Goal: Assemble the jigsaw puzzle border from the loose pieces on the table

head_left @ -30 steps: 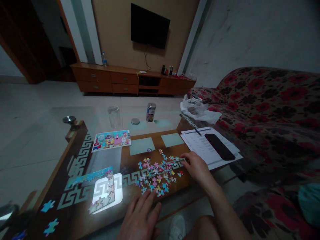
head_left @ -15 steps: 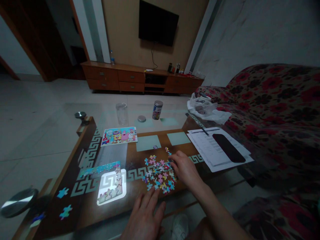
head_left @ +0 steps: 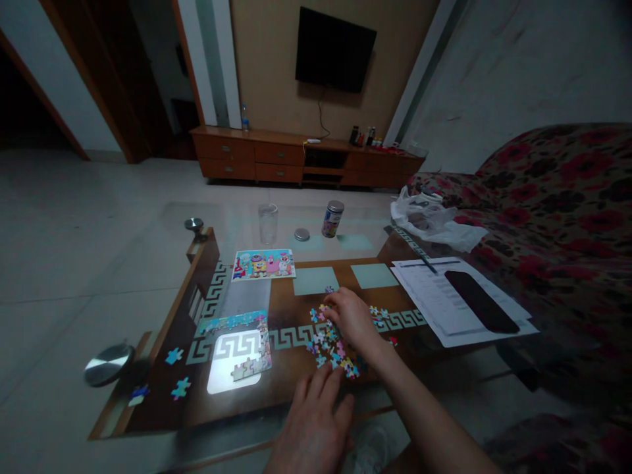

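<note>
A loose heap of small jigsaw pieces (head_left: 323, 341) lies on the glass coffee table. Over the heap's upper part is my right hand (head_left: 348, 317), fingers curled down and fingertips together among the pieces; whatever they grip is hidden. My left hand (head_left: 316, 411) rests at the table's near edge, fingers stretched out, their tips by the heap's lower side. To the left lies a partly joined puzzle border (head_left: 266, 342), its top, right and bottom edges linked. Behind it is the cartoon picture sheet (head_left: 265, 265). More pieces (head_left: 378, 315) lie right of my right hand.
Several separate pieces (head_left: 181, 387) lie at the table's left. At the back stand a clear glass (head_left: 268, 224), a round lid (head_left: 301, 234) and a printed tin (head_left: 332, 219). Papers (head_left: 429, 296), a dark phone (head_left: 478, 301) and a plastic bag (head_left: 434, 224) are on the right.
The view has swung left, so the table appears further right. My right hand has moved left across the heap, uncovering pieces on its right. My left hand stays by the heap.
</note>
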A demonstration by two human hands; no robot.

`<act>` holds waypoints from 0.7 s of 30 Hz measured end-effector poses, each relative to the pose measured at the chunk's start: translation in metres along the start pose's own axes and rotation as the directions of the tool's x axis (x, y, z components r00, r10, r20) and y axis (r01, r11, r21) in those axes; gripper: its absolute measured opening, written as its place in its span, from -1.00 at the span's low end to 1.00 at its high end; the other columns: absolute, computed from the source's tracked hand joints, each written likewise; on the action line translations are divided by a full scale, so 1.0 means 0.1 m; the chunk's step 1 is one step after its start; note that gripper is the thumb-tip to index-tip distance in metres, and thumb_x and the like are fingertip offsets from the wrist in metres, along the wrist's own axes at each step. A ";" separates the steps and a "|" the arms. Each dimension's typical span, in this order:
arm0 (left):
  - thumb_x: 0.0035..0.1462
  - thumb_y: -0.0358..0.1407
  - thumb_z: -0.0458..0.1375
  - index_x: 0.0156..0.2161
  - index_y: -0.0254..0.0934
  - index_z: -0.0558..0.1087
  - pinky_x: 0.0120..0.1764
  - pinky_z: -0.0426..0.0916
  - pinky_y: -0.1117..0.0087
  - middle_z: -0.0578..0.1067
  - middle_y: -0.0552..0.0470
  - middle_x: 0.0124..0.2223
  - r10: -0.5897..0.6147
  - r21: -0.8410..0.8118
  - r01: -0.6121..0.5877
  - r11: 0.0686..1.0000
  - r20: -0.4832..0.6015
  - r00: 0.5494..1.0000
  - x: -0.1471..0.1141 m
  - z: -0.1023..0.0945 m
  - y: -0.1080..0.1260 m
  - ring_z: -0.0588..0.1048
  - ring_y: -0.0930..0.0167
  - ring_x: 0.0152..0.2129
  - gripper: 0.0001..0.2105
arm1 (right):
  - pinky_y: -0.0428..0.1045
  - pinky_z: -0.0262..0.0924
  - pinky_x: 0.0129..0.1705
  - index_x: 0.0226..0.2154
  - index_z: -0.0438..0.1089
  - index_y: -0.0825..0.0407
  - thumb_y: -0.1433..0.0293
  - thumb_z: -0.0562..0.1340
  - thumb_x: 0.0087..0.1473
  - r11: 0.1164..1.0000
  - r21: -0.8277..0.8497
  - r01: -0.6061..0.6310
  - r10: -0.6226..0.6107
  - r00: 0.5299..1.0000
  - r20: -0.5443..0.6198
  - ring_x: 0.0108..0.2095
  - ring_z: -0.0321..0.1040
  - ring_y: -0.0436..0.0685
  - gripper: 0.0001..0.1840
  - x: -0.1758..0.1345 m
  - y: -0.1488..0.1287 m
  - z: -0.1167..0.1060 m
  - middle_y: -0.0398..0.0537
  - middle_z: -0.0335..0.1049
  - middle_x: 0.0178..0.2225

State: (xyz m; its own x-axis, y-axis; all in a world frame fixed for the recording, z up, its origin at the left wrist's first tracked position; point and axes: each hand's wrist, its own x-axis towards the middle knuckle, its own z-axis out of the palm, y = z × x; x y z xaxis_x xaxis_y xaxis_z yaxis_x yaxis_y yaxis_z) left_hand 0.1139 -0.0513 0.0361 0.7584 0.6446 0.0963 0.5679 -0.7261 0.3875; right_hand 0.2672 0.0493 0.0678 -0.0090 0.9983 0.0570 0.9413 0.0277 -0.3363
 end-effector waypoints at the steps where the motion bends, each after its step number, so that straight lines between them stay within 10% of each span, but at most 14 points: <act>1: -0.06 -0.32 0.33 -0.02 -0.30 0.43 -0.02 0.35 -0.13 0.34 -0.29 0.18 -0.001 -0.013 0.000 1.000 -0.014 1.000 0.00 -0.01 0.01 0.30 -0.04 0.10 -0.56 | -0.06 0.11 -0.21 -0.37 0.47 0.04 0.42 0.27 0.07 1.000 0.009 -0.012 0.012 1.000 -0.001 -0.24 0.33 0.11 -0.95 0.01 0.01 0.01 -0.03 0.40 -0.29; 21: 0.08 -0.45 0.05 -0.17 -0.26 0.44 -0.12 0.38 0.09 0.47 -0.09 -0.09 -0.109 -0.204 0.075 0.976 -0.160 0.981 -0.13 -0.36 0.01 0.40 0.20 -0.13 -0.78 | 0.01 0.22 -0.27 -0.43 0.41 0.04 0.30 0.19 -0.05 0.858 0.514 0.001 0.075 0.989 -0.126 -0.36 0.39 0.15 -0.84 -0.05 -0.04 0.03 -0.04 0.48 -0.41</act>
State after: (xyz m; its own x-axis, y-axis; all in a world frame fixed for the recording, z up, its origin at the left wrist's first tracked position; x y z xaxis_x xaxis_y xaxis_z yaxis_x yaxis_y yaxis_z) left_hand 0.0932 -0.0519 0.0683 0.6308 0.7500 0.1990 0.5465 -0.6115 0.5722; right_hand 0.2629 0.0449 0.0659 0.1040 0.9832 0.1499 0.6343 0.0505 -0.7714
